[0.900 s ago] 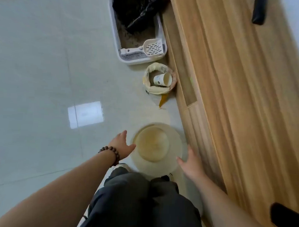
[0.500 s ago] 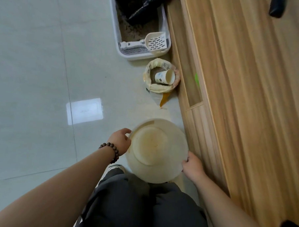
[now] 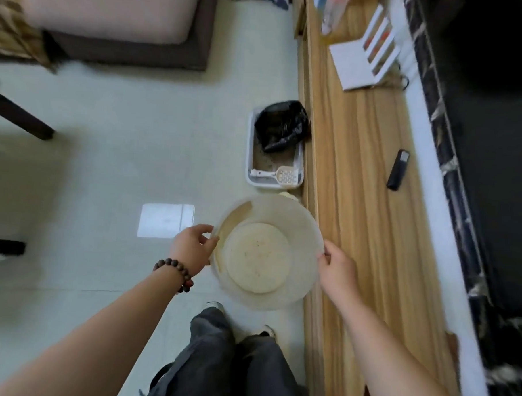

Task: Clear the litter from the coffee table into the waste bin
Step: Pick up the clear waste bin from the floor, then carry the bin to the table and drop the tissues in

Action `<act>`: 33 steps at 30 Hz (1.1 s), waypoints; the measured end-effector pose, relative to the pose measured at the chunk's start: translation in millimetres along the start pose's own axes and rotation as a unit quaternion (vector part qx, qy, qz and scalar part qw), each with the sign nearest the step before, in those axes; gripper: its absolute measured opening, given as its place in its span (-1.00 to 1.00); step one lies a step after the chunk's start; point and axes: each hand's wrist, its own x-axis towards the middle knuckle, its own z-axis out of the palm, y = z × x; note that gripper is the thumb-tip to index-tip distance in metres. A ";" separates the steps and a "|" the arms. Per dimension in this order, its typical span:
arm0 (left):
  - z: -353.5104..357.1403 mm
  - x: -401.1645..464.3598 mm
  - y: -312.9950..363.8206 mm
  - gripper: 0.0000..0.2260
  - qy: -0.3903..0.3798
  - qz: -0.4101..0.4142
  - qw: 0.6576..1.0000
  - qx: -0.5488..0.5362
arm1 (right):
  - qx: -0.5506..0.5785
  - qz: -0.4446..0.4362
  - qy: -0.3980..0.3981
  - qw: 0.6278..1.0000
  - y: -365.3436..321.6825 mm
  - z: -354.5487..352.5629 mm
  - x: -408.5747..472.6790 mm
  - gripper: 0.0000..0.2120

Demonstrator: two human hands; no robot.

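Observation:
I hold a round translucent plastic basin (image 3: 300, 229) with both hands, lifted off the floor at about waist height. My left hand (image 3: 191, 248), with a bead bracelet at the wrist, grips its left rim. My right hand (image 3: 337, 270) grips its right rim. The basin looks empty, with brownish stains on its inner wall. The small waste bin (image 3: 286, 195) with its cream liner is almost wholly hidden behind the basin's far edge; only a sliver of the liner shows.
A litter tray (image 3: 251, 155) with a black bag (image 3: 282, 130) and a white scoop (image 3: 277, 174) stands beyond the basin, against a long wooden cabinet (image 3: 358, 202). A black remote (image 3: 398, 169) and a white rack (image 3: 364, 61) lie on the cabinet. A sofa (image 3: 117, 24) stands far left.
Both hands closed on the basin's rim and raised it from the floor. My view rose and tilted up, and the basin now covers the waste bin with the paper cup.

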 end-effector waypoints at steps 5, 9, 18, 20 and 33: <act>-75.3 -49.0 39.0 -0.76 0.053 -0.011 0.995 -0.086 | -0.054 -0.089 0.003 0.995 -101.5 -43.3 -11.3 -0.83; -125.5 -64.2 51.1 -0.76 0.104 -0.007 0.988 -0.117 | -0.086 -0.144 -0.011 0.986 -171.4 -46.3 -3.9 -0.81; -231.8 -42.6 40.3 -0.80 0.216 -0.034 0.958 -0.188 | -0.140 -0.242 -0.072 0.957 -308.7 22.5 52.0 -0.74; -258.0 -27.1 32.3 -0.80 0.233 -0.048 0.952 -0.192 | -0.145 -0.258 -0.088 0.951 -341.4 49.4 67.8 -0.75; -468.8 91.5 -6.8 -0.81 0.321 -0.109 0.912 -0.230 | -0.202 -0.328 -0.139 0.912 -586.3 223.3 154.0 -0.64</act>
